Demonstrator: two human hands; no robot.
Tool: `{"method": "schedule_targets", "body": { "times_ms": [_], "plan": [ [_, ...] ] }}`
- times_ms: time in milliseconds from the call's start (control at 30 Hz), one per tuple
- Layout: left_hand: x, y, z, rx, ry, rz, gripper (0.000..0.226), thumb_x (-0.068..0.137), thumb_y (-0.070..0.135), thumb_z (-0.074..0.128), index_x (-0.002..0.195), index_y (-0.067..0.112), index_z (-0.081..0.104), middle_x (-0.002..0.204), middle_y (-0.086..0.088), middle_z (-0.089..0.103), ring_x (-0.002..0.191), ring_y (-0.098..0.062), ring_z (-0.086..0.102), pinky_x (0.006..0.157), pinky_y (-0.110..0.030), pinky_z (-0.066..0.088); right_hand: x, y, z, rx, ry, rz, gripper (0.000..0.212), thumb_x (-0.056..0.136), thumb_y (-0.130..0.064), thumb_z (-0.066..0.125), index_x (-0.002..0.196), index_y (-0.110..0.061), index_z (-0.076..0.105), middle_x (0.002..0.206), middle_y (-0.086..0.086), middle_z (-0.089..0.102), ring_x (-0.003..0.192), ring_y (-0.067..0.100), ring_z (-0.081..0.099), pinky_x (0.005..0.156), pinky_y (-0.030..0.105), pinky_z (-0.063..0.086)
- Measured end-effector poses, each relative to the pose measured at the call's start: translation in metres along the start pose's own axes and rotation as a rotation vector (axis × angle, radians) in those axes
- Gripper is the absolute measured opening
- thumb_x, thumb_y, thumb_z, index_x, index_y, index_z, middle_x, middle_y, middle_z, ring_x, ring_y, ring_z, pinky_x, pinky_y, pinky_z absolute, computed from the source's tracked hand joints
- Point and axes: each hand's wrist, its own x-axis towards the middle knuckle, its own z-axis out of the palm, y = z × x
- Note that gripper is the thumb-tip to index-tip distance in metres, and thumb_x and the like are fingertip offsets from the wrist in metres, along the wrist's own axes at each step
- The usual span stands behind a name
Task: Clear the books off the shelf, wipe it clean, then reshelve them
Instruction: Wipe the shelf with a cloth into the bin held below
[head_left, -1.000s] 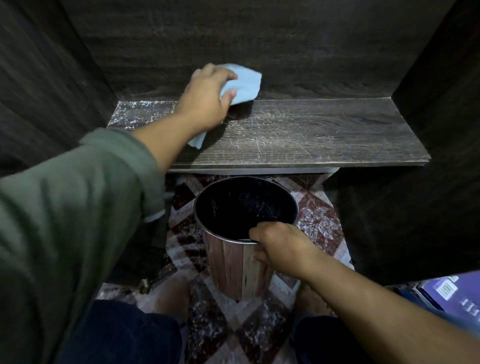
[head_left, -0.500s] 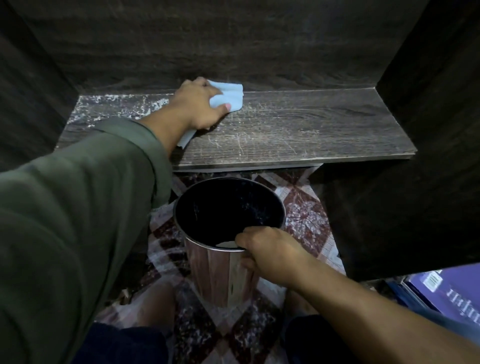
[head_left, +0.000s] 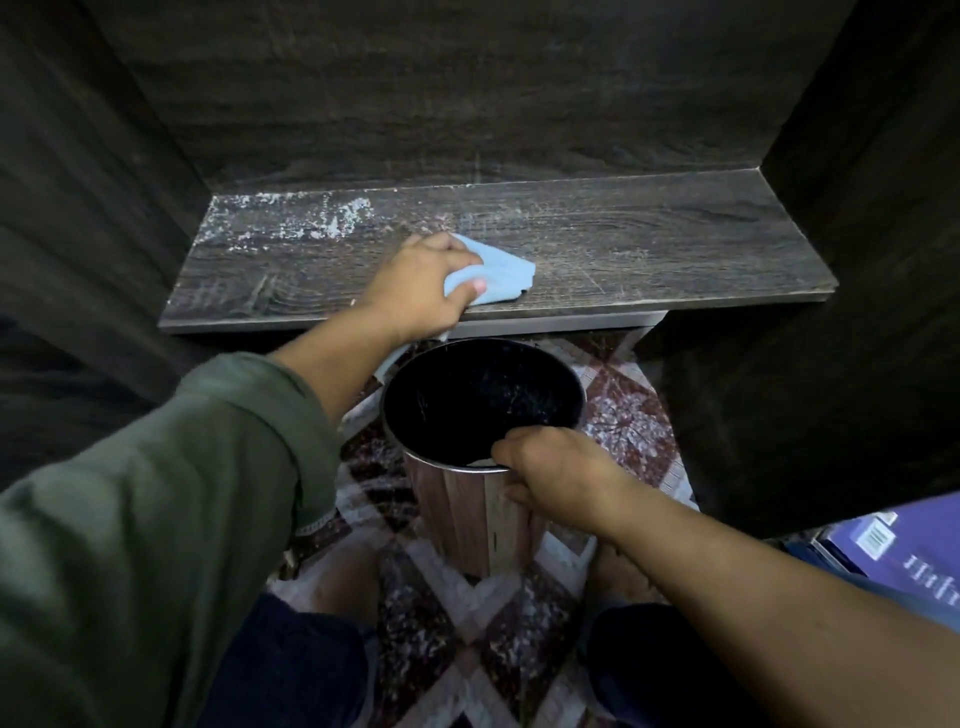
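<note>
Sweeping toward the edge: left hand (head_left: 421, 280) bunches the blue cloth (head_left: 498, 273) on the shelf (head_left: 649, 249), right hand (head_left: 550, 478) grips the bin (head_left: 483, 395) rim just under it. That dust (head_left: 311, 218) beyond my left knuckles needs 1 long pull binward. I think the books (head_left: 909, 551) sit outside my right forearm.

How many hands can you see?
2. The left hand holds a blue cloth on the shelf, near its front edge. The right hand grips the bin rim below. No others show.
</note>
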Motion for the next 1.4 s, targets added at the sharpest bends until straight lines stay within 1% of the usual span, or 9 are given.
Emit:
{"method": "schedule_targets", "body": {
  "times_ms": [167, 367, 533, 667, 900, 1067, 1133, 1300, 1400],
  "plan": [
    [-0.023, 0.003, -0.009, -0.137, 0.118, 0.07, 0.042, 0.09, 0.036, 0.053, 0.118, 0.009, 0.068, 0.114, -0.009, 0.064, 0.108, -0.025, 0.059, 0.096, -0.026, 0.038, 0.001, -0.006, -0.002, -0.024, -0.006, -0.01, 0.026, 0.09, -0.022, 0.057, 0.114, -0.012, 0.057, 0.117, 0.006, 0.057, 0.112, 0.03, 0.056, 0.083, 0.038, 0.049],
    [-0.003, -0.021, -0.038, -0.163, 0.313, -0.006, 0.032, 0.091, 0.025, 0.063, 0.121, 0.015, 0.067, 0.113, -0.01, 0.057, 0.106, -0.017, 0.054, 0.094, -0.018, 0.035, -0.001, -0.009, -0.006, -0.065, -0.005, -0.018, 0.027, 0.093, -0.021, 0.055, 0.118, -0.012, 0.055, 0.121, 0.006, 0.055, 0.115, 0.028, 0.053, 0.081, 0.036, 0.045],
    [0.022, -0.042, -0.012, 0.041, 0.025, -0.166, 0.044, 0.096, 0.045, 0.051, 0.137, 0.026, 0.053, 0.141, -0.013, 0.045, 0.132, -0.031, 0.04, 0.112, -0.034, 0.022, 0.0, -0.004, -0.006, -0.065, -0.022, -0.01, 0.025, 0.094, -0.02, 0.053, 0.117, -0.011, 0.055, 0.121, 0.006, 0.055, 0.115, 0.027, 0.053, 0.082, 0.036, 0.043],
    [0.016, -0.038, 0.002, 0.065, 0.076, -0.157, 0.05, 0.091, 0.055, 0.041, 0.132, 0.03, 0.058, 0.142, -0.005, 0.047, 0.131, -0.025, 0.042, 0.112, -0.033, 0.015, 0.0, 0.0, -0.004, -0.042, -0.013, -0.002, 0.023, 0.093, -0.021, 0.055, 0.114, -0.011, 0.056, 0.118, 0.007, 0.056, 0.113, 0.029, 0.054, 0.083, 0.036, 0.043],
    [-0.026, -0.009, -0.007, -0.062, -0.012, -0.006, 0.047, 0.086, 0.049, 0.046, 0.119, 0.025, 0.068, 0.124, 0.0, 0.064, 0.118, -0.024, 0.054, 0.109, -0.039, 0.033, -0.002, 0.001, -0.004, -0.045, -0.012, -0.013, 0.028, 0.091, -0.024, 0.058, 0.117, -0.012, 0.056, 0.12, 0.006, 0.056, 0.114, 0.029, 0.054, 0.084, 0.035, 0.044],
    [-0.073, 0.014, -0.015, -0.169, -0.206, 0.0, 0.03, 0.092, 0.041, 0.061, 0.118, 0.029, 0.068, 0.116, 0.004, 0.066, 0.108, -0.016, 0.06, 0.095, -0.035, 0.046, -0.005, -0.001, -0.003, -0.059, -0.011, -0.019, 0.03, 0.088, -0.02, 0.059, 0.117, -0.013, 0.058, 0.122, 0.007, 0.057, 0.116, 0.03, 0.054, 0.09, 0.037, 0.045],
    [-0.088, 0.015, -0.014, -0.161, -0.123, -0.026, 0.033, 0.091, 0.045, 0.059, 0.12, 0.031, 0.067, 0.116, 0.005, 0.065, 0.109, -0.016, 0.059, 0.095, -0.036, 0.046, -0.007, -0.002, -0.003, -0.067, -0.017, -0.026, 0.031, 0.087, -0.02, 0.06, 0.118, -0.013, 0.058, 0.122, 0.007, 0.057, 0.116, 0.03, 0.054, 0.09, 0.038, 0.047],
    [-0.099, 0.023, -0.023, -0.271, 0.344, -0.162, 0.039, 0.089, 0.043, 0.056, 0.121, 0.023, 0.066, 0.118, -0.001, 0.059, 0.112, -0.016, 0.056, 0.094, -0.021, 0.037, -0.007, -0.003, -0.002, -0.07, -0.012, -0.02, 0.03, 0.087, -0.017, 0.058, 0.117, -0.013, 0.059, 0.119, 0.008, 0.058, 0.11, 0.032, 0.057, 0.084, 0.04, 0.051],
    [-0.092, 0.023, -0.02, -0.235, 0.405, -0.164, 0.039, 0.092, 0.043, 0.055, 0.126, 0.024, 0.063, 0.123, -0.001, 0.056, 0.117, -0.021, 0.052, 0.102, -0.031, 0.038, -0.005, -0.003, 0.001, -0.074, -0.008, -0.022, 0.03, 0.087, -0.019, 0.059, 0.116, -0.014, 0.059, 0.118, 0.007, 0.058, 0.109, 0.031, 0.058, 0.082, 0.038, 0.051]
  ]
}}
